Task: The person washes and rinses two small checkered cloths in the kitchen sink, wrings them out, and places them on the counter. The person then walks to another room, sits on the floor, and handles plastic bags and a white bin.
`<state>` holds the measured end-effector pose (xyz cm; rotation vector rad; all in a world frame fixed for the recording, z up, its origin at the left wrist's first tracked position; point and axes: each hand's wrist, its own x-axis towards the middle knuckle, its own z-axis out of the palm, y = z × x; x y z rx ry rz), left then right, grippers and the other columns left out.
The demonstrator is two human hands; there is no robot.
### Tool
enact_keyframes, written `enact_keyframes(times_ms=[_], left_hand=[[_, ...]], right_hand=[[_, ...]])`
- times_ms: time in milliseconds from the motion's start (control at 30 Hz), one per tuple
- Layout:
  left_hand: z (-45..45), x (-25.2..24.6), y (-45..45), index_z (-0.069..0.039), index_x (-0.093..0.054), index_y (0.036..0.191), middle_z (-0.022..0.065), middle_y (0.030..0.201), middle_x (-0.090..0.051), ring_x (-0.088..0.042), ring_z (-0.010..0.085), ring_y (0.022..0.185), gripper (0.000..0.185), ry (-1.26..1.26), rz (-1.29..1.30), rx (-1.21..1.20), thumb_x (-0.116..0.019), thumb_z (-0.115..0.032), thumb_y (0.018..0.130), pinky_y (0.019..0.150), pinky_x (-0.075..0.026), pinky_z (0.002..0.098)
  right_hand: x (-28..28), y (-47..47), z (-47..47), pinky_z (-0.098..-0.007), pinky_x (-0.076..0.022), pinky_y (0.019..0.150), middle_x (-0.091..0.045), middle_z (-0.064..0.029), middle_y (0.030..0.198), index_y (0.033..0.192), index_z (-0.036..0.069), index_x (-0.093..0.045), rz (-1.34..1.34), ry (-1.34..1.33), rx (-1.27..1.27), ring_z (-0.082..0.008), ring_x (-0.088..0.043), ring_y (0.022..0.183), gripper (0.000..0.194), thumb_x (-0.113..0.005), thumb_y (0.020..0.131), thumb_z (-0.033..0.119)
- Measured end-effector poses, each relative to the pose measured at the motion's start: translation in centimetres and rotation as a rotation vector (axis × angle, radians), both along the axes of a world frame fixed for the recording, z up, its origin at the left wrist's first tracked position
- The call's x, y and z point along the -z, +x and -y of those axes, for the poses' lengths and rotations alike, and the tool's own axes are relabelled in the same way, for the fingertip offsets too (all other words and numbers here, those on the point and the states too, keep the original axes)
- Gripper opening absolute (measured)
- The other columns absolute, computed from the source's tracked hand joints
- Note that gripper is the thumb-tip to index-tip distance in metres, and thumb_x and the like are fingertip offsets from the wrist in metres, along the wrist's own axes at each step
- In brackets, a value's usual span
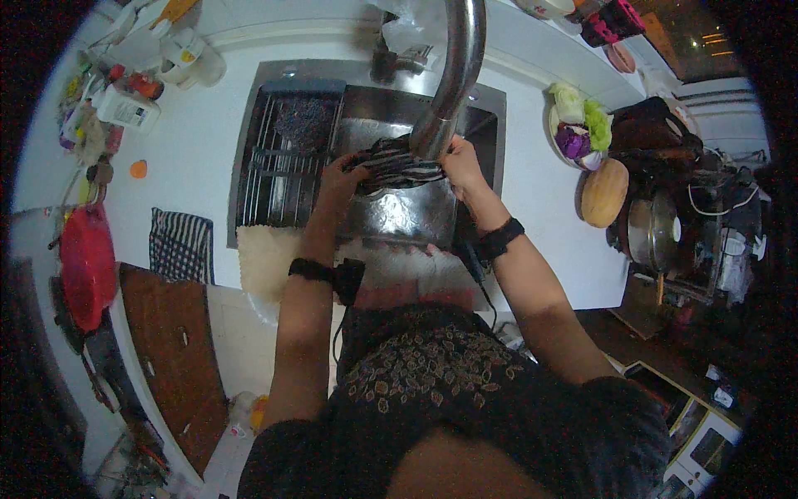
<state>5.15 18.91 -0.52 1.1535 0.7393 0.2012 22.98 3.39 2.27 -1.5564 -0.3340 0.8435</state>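
Between my two hands a dark striped cloth (399, 169) is bunched up over the basin of a stainless steel sink (399, 215), beneath the curved metal faucet (458, 75). My left hand (343, 179) grips the cloth's left end. The right end is pinched in my right hand (462, 165), close beside the faucet's spout. The faucet covers part of the cloth. A wire drying rack (280, 181) lies over the sink's left side, with a dark mesh item (304, 120) at its back.
A folded striped and checked cloth (182, 245) lies on the left counter. Bottles (128, 109) stand behind it. A plate of cut vegetables (573, 140), a yellow melon or squash (605, 193) and a metal pan (651, 231) are on the right. A beige cloth (265, 262) hangs over the front edge.
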Motion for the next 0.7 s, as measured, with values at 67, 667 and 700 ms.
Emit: enact_keyframes(times_ms=[67,667,700], left_hand=[[0.5,-0.9,0.2,0.001,-0.059,0.113,0.0087,0.097,-0.064,-0.060,0.0158,0.085,0.041,-0.002,-0.027,-0.060,-0.069,-0.018,0.079,0.073,-0.050,0.0277],[2.9,-1.9,4.3,-0.005,-0.054,0.109,0.0062,0.094,-0.060,-0.059,0.0198,0.085,0.028,-0.320,0.375,0.073,-0.056,-0.004,0.081,0.072,-0.052,0.0333],[2.8,-1.5,4.6,-0.005,-0.053,0.109,0.0062,0.094,-0.060,-0.059,0.0204,0.085,0.029,-0.317,0.407,0.138,-0.055,-0.003,0.080,0.072,-0.052,0.0332]], right_hand=[[0.9,0.6,0.4,-0.0260,-0.0464,0.058,-0.064,-0.0027,0.080,0.096,0.003,-0.064,0.033,-0.013,0.034,-0.0117,-0.059,0.068,0.010,-0.060,0.087,0.006],[-2.0,1.4,6.7,-0.0301,-0.0510,0.056,-0.066,-0.0051,0.086,0.096,0.007,-0.060,-0.458,0.054,0.249,-0.0160,-0.064,0.072,0.010,-0.061,0.087,0.012],[-0.9,2.3,7.8,-0.0457,-0.0523,0.074,-0.058,-0.0049,0.108,0.118,0.011,-0.049,-0.419,-0.139,0.147,-0.0206,-0.060,0.092,0.038,-0.065,0.085,0.023]])
